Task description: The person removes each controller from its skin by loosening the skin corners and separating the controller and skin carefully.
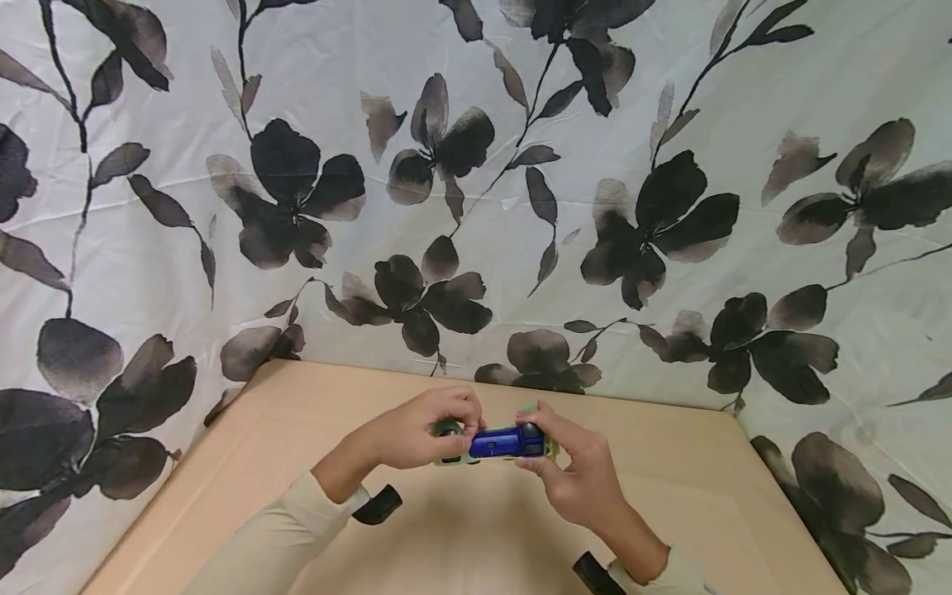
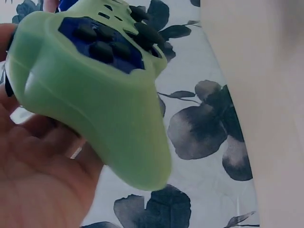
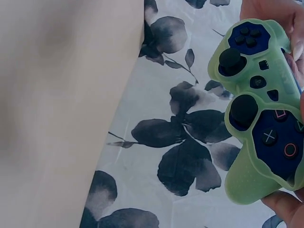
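Observation:
A blue game controller [image 1: 494, 444] in a pale green rubbery cover [image 2: 95, 85] is held up over the table, its top edge toward the head camera. My left hand [image 1: 416, 426] pinches its left end with thumb and fingers around the shoulder buttons. At the other end my right hand [image 1: 583, 467] grips it between thumb and index finger. Black thumbsticks [image 3: 244, 111] and the symbol buttons [image 3: 270, 137] show through openings in the cover in the right wrist view. One cover grip [image 2: 142, 161] points down past the left palm.
Below the hands lies a pale tan tabletop [image 1: 327, 405]. White cloth [image 1: 521, 248] with dark printed flowers hangs behind it and along both sides. Dark wrist-camera mounts [image 1: 378, 505] stick out from both wrists.

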Motion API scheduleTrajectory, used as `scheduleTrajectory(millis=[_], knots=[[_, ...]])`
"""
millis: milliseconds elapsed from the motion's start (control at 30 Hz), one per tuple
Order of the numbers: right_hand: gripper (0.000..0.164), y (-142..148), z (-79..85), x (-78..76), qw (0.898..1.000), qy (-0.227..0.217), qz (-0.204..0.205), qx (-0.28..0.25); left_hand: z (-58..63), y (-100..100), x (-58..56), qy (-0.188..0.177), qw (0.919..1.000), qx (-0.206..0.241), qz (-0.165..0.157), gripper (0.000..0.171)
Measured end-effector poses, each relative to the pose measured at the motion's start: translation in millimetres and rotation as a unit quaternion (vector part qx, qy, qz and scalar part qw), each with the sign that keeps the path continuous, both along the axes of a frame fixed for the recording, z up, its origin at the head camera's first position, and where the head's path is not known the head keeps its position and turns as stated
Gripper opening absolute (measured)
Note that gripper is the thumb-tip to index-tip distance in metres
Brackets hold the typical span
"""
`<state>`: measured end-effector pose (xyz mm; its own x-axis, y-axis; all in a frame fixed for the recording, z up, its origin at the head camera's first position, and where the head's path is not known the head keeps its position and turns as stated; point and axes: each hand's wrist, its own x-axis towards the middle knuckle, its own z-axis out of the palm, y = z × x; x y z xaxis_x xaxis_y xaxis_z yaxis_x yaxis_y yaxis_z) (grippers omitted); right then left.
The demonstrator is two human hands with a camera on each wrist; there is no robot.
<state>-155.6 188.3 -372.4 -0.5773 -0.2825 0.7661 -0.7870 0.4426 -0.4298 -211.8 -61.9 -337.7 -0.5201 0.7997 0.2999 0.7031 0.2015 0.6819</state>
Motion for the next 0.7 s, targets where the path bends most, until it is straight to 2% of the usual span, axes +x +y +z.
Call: scheduleTrajectory(millis=[167, 267, 433, 700], knots=[[0.043, -1, -6.0, 0.2, 1.000, 0.000, 0.012, 0.009, 3.5, 1, 0.1, -0.039, 0.9976, -0.056, -0.011, 0.014], [0.044, -1, -5.7, 0.0, 1.000, 0.004, 0.009, 0.012, 7.6, 1, -1.2, -0.073, 0.9957, -0.054, -0.019, 0.016], [0.047, 2, -2.4, 2.3, 1.000, 0.004, -0.006, 0.023, 8.8, -2, -3.1, -0.097, 0.9952, 0.008, -0.013, 0.018], [0.048, 11, 0.9, 4.3, 1.000, -0.006, -0.022, 0.015, 0.6, -5, -0.1, -0.092, 0.9908, 0.095, 0.027, 0.015]])
